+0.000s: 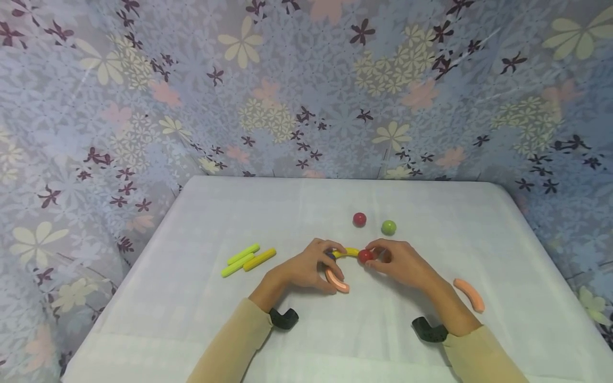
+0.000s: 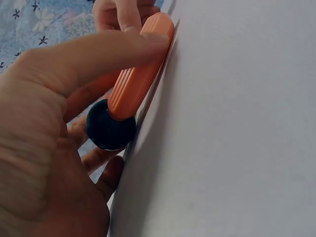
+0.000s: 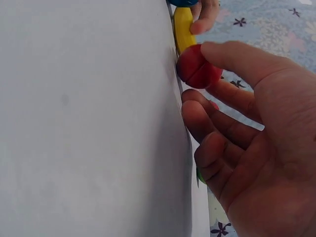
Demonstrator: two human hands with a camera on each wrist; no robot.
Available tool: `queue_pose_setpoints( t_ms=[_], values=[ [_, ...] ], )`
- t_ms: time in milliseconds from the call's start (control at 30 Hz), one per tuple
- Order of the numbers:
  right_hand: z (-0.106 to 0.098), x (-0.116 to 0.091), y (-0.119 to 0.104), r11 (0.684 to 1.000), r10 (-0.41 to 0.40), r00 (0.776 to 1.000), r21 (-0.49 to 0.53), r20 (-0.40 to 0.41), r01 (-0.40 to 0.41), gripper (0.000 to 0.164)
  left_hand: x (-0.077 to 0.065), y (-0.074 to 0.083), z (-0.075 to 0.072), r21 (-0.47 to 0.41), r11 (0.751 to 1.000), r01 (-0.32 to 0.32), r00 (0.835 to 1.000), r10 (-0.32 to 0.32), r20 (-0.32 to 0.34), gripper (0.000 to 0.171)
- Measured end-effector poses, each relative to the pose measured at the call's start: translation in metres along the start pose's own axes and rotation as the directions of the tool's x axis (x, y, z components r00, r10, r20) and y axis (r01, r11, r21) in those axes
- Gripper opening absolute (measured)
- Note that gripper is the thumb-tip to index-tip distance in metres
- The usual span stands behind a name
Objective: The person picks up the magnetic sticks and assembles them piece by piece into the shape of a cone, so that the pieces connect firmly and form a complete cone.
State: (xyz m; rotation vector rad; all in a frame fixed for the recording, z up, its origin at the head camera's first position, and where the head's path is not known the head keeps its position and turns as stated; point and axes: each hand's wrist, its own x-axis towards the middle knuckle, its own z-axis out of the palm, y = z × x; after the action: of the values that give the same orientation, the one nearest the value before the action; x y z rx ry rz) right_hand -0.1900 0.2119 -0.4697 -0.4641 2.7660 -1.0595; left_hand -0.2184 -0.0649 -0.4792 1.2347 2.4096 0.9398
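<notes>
My left hand (image 1: pixel 308 268) grips a curved orange stick (image 1: pixel 339 283), its thumb lying along the ribbed side in the left wrist view. One end of that stick meets a dark blue ball (image 2: pixel 111 126), partly hidden by fingers in the head view. From the blue ball a curved yellow stick (image 1: pixel 349 251) runs to a red ball (image 1: pixel 365 256). The thumb and index finger of my right hand (image 1: pixel 402 260) pinch this red ball, with the other fingers loosely bent below. In the right wrist view the yellow stick (image 3: pixel 183 29) touches the red ball.
Another red ball (image 1: pixel 359 219) and a green ball (image 1: pixel 389 227) lie beyond the hands. Several straight yellow-green sticks (image 1: pixel 244 259) are left of the left hand. A second curved orange stick (image 1: pixel 469 294) rests beside the right forearm. White cloth covers the table (image 1: pixel 158 298).
</notes>
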Motion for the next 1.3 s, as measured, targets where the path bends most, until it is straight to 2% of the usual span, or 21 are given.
queue_pose_setpoints(
  t_ms=[100, 233, 467, 600, 733, 867, 1000, 1133, 1300],
  values=[
    [-0.002, 0.000, 0.002, 1.000, -0.028, 1.000, -0.004, 0.004, 0.028, 0.036, 0.000, 0.001, 0.000, 0.018, 1.000, -0.002, 1.000, 0.002, -0.002, 0.023],
    [-0.009, 0.000, 0.005, 1.000, -0.023, 1.000, -0.004, -0.015, 0.022, 0.039, 0.000, 0.000, 0.000, 0.008, 1.000, -0.012, 1.000, 0.012, -0.009, 0.021],
    [-0.025, -0.002, 0.011, 0.997, 0.081, 0.991, 0.006, -0.109, -0.081, 0.034, -0.001, -0.001, 0.000, -0.015, 1.000, -0.019, 1.000, 0.019, -0.009, 0.021],
    [-0.034, 0.000, 0.017, 0.989, 0.146, 0.980, 0.023, -0.132, -0.145, 0.038, -0.001, -0.002, 0.000, -0.014, 1.000, -0.019, 1.000, 0.019, -0.006, 0.022],
    [-0.040, 0.005, 0.023, 0.984, 0.179, 0.971, 0.031, -0.157, -0.176, 0.044, 0.000, -0.003, 0.000, -0.012, 1.000, -0.025, 1.000, 0.025, -0.008, 0.022],
    [-0.042, 0.011, 0.029, 0.987, 0.162, 0.971, 0.011, -0.176, -0.163, 0.049, 0.001, -0.003, 0.001, -0.013, 0.999, -0.030, 1.000, 0.030, -0.006, 0.022],
    [-0.039, 0.016, 0.032, 0.992, 0.107, 0.981, -0.053, -0.160, -0.116, 0.050, 0.000, -0.003, 0.001, -0.019, 0.999, -0.036, 0.999, 0.036, -0.013, 0.021],
    [-0.037, 0.018, 0.032, 0.991, 0.080, 0.985, -0.092, -0.150, -0.095, 0.045, 0.000, -0.003, 0.000, -0.018, 0.999, -0.039, 0.999, 0.039, -0.023, 0.022],
    [-0.036, 0.018, 0.030, 0.988, 0.098, 0.979, -0.100, -0.181, -0.117, 0.033, 0.001, -0.003, -0.001, -0.015, 0.999, -0.038, 0.999, 0.038, -0.024, 0.022]
  ],
)
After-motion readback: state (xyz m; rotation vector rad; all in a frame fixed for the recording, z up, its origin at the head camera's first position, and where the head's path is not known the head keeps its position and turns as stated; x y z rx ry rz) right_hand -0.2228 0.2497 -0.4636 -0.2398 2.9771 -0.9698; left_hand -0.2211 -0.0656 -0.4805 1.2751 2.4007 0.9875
